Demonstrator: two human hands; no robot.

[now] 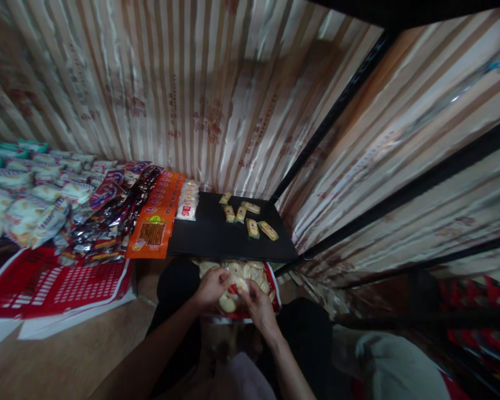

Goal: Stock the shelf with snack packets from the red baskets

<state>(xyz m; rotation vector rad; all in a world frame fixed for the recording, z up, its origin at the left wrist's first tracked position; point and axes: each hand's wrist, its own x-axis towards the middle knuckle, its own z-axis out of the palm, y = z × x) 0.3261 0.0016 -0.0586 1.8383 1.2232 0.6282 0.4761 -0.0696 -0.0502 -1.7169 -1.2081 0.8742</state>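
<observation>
My left hand (210, 286) and my right hand (260, 306) are closed on a small whitish snack packet (234, 289) with red and yellow print, one from each side. Beneath them, a red-and-white box (274, 286) full of similar pale wrapped snacks stands between my knees. Just beyond it, a black shelf (220, 240) carries several small wrapped cakes or biscuits (253, 228), lying loosely apart. Left of these, a row of white packets (187, 201) stands beside flat orange snack bags (156, 214). The fingertips are partly blurred.
Dark shiny snack packets (116, 208) and plump white bags (33, 216) fill the shelf's left side. Below them is a red printed carton (73, 291). Black metal frame bars (341, 111) slant along the right. Striped plastic sheeting (183, 83) hangs behind.
</observation>
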